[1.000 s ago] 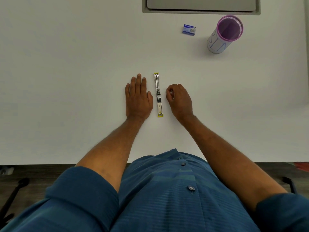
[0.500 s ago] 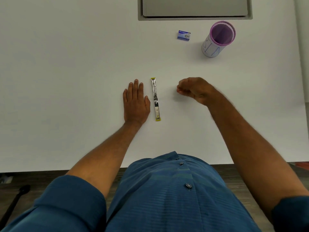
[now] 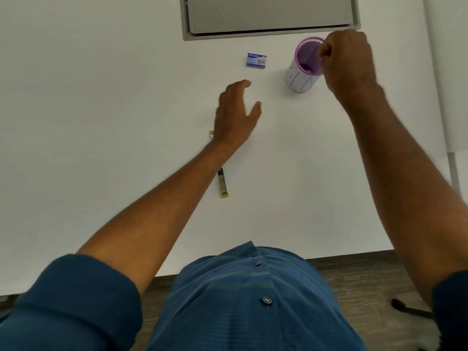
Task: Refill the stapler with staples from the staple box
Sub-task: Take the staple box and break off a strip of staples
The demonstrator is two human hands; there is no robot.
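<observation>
The opened stapler [image 3: 222, 183], metal with yellow ends, lies flat on the white table; my left forearm crosses over its middle. A small blue staple box [image 3: 256, 61] sits farther back. My left hand [image 3: 236, 115] hovers between stapler and box, fingers spread, holding nothing, a short way short of the box. My right hand [image 3: 345, 64] is over the right rim of the purple cup [image 3: 302, 72], fingers pinched together; whether something small sits between them cannot be made out.
A grey recessed cable hatch [image 3: 268, 19] lies at the table's back edge. The near table edge [image 3: 126, 279] runs just in front of my body in a blue shirt. A white panel edge stands at the far right.
My left hand lifted off the table beside the stapler and moved forward toward the staple box. My right hand travelled up and right to the purple cup.
</observation>
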